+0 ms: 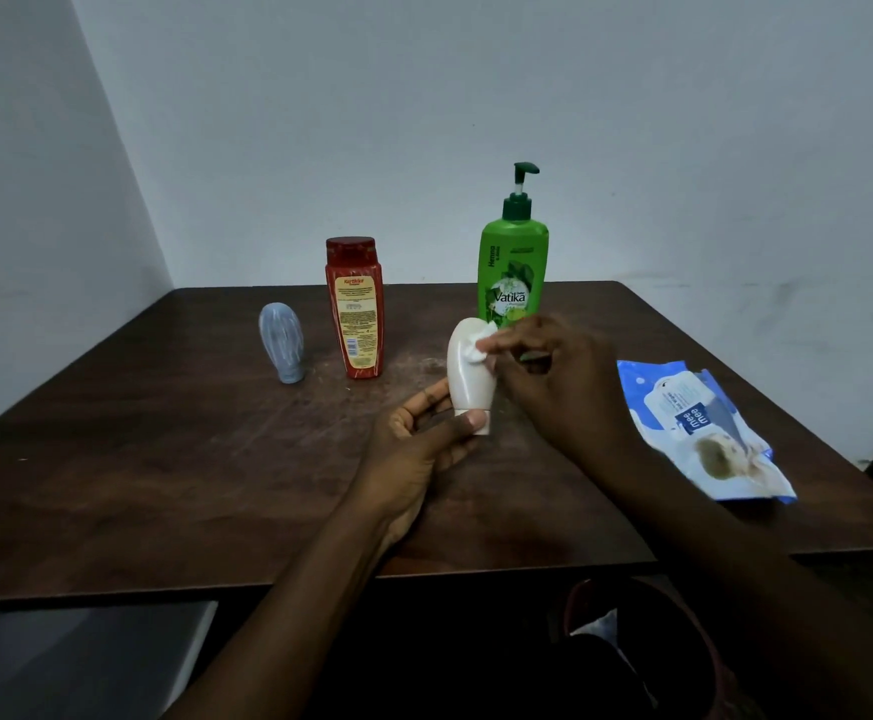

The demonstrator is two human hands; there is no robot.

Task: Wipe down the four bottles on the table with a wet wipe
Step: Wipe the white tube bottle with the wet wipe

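White bottle (468, 376): 1 of 4 in view, near the middle of the table (164, 459), upside down with the cap lowest and leaning slightly. Contact between cap and tabletop: cannot tell. Gripped at the cap end by the left hand (419, 449), thumb across the front of the cap, fingers curled behind the neck. Wet wipe (481, 343): small white wad, pinched in the curled fingertips of the right hand (554, 376) and pressed against the upper right side of the white bottle. Other 3 bottles farther back: green pump bottle (513, 272) upright just behind the white one, base hidden by the right hand; red bottle (355, 314) upright to the left, printed label facing near; grey-blue bottle (282, 340) farther left, standing on its cap, well apart from both hands. Blue and white pack of wipes (699, 428) flat on the right side of the table, beside the right forearm.
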